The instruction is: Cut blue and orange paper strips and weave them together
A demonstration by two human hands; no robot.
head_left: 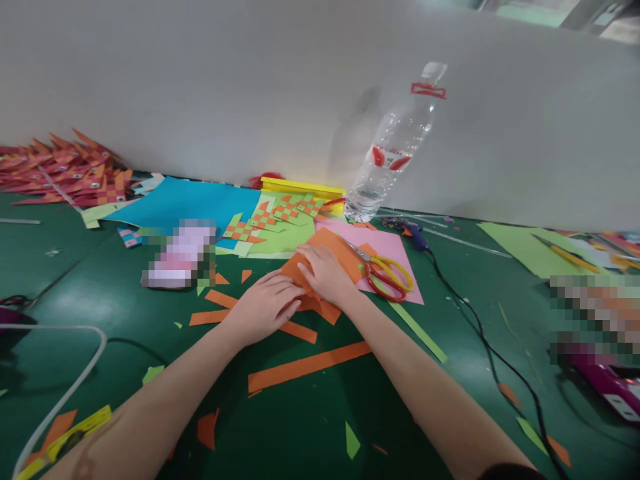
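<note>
Both hands meet over a sheet of orange paper on the green table. My left hand is closed at the paper's near left edge, its fingers together and the thumb tucked close. Just right of it, my right hand bends its fingers down onto the same paper, gripping it; the fingertips are partly hidden. Scissors with red and yellow handles lie right beside the right hand, blades on the orange paper. Orange strips lie around and below the hands. Pink paper shows beneath the scissors.
A clear bottle leans against the pale wall. Woven paper fish lie on green paper, near blue paper and a blurred phone. A glue gun trails a black cord. Red fish are piled far left.
</note>
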